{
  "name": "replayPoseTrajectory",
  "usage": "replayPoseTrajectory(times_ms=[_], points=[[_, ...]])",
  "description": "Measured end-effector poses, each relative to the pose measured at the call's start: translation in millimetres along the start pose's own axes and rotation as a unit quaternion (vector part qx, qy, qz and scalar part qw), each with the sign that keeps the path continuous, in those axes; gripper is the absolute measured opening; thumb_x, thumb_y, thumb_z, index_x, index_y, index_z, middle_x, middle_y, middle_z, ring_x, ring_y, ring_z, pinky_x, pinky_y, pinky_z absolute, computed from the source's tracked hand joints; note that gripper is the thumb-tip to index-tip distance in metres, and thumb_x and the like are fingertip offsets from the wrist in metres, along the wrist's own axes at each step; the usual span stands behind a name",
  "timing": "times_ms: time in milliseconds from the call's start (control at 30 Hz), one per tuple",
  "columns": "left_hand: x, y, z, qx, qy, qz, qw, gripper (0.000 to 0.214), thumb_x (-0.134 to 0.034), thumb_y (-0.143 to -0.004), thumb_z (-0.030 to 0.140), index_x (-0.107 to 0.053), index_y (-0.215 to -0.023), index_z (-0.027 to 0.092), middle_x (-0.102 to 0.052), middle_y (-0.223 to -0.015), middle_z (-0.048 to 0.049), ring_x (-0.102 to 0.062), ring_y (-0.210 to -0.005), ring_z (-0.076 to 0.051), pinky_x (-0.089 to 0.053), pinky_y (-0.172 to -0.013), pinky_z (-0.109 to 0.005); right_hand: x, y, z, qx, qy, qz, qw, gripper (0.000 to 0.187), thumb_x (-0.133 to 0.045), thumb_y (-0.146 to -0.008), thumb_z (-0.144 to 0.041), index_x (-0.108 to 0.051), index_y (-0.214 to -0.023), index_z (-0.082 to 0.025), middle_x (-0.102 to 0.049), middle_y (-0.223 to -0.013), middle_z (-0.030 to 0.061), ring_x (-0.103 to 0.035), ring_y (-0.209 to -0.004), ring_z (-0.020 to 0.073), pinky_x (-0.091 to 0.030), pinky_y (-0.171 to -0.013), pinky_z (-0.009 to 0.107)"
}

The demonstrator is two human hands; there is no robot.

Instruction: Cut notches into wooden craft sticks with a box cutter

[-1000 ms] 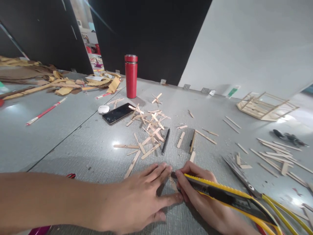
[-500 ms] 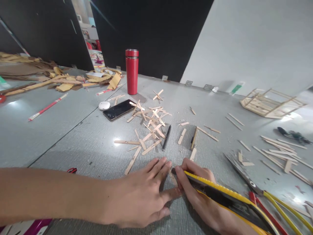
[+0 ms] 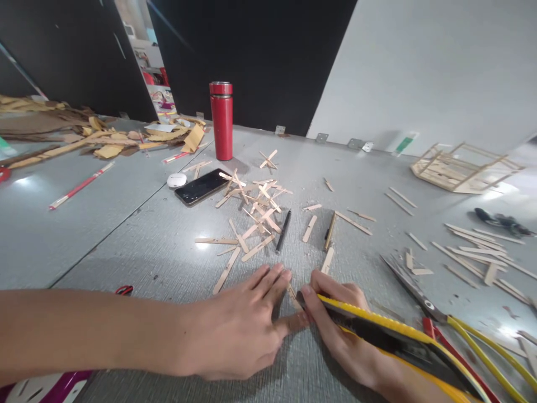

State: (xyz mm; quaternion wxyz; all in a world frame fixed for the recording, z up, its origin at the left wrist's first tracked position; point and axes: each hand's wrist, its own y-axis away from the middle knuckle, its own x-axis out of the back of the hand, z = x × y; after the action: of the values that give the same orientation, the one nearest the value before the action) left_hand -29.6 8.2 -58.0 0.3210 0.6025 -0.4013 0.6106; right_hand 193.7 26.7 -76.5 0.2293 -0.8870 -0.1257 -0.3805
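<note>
My left hand lies flat on the grey table, fingers stretched out, its fingertips and thumb pressing a short wooden stick down. My right hand is closed round a yellow and black utility knife, whose tip meets the stick right beside my left thumb. Most of the stick is hidden between the two hands. A scatter of wooden sticks lies just beyond my fingers, with a black pen among them.
A red flask, a black phone and a white earbud case sit further back. Yellow-handled scissors and more sticks lie to the right. A stick frame model stands far right. Cardboard scraps pile at back left.
Both hands have stayed on the stick with the knife tip against it. The view has shifted slightly, and the hands sit a little higher in the picture.
</note>
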Motion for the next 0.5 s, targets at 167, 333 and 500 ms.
replayPoseTrajectory(times_ms=[167, 333, 500], points=[[-0.2, 1.5, 0.2, 0.007, 0.026, 0.008, 1.0, 0.063, -0.044, -0.108, 0.033, -0.028, -0.164, 0.009, -0.04, -0.16, -0.0306, -0.036, -0.152, -0.042, -0.034, -0.122, -0.052, 4.2, -0.3, 0.8, -0.076, -0.024, -0.029, 0.996, 0.041, -0.046, -0.106, -0.043, -0.039, -0.069, -0.027, -0.045, -0.058, -0.0057, -0.046, -0.052, 0.0137, -0.038, -0.051, 0.031], [-0.2, 1.2, 1.7, 0.01, 0.038, 0.006, 0.999, 0.054, -0.038, -0.11, 0.034, -0.039, -0.157, 0.008, -0.04, -0.16, -0.0311, -0.034, -0.153, -0.043, -0.032, -0.122, -0.054, 5.3, -3.1, -0.7, -0.084, -0.017, -0.045, 0.995, 0.038, -0.047, -0.105, -0.046, -0.046, -0.072, -0.026, -0.053, -0.066, -0.0033, -0.052, -0.059, 0.0147, -0.044, -0.061, 0.032], [-2.2, 0.8, 1.8, 0.01, 0.042, 0.015, 0.999, 0.052, -0.04, -0.109, 0.034, -0.041, -0.156, 0.01, -0.042, -0.16, -0.0284, -0.037, -0.152, -0.041, -0.034, -0.122, -0.052, 3.9, -2.8, -0.4, -0.098, -0.029, -0.056, 0.993, 0.042, -0.046, -0.107, -0.047, -0.044, -0.071, -0.025, -0.05, -0.063, -0.0046, -0.05, -0.058, 0.0137, -0.043, -0.062, 0.031]])
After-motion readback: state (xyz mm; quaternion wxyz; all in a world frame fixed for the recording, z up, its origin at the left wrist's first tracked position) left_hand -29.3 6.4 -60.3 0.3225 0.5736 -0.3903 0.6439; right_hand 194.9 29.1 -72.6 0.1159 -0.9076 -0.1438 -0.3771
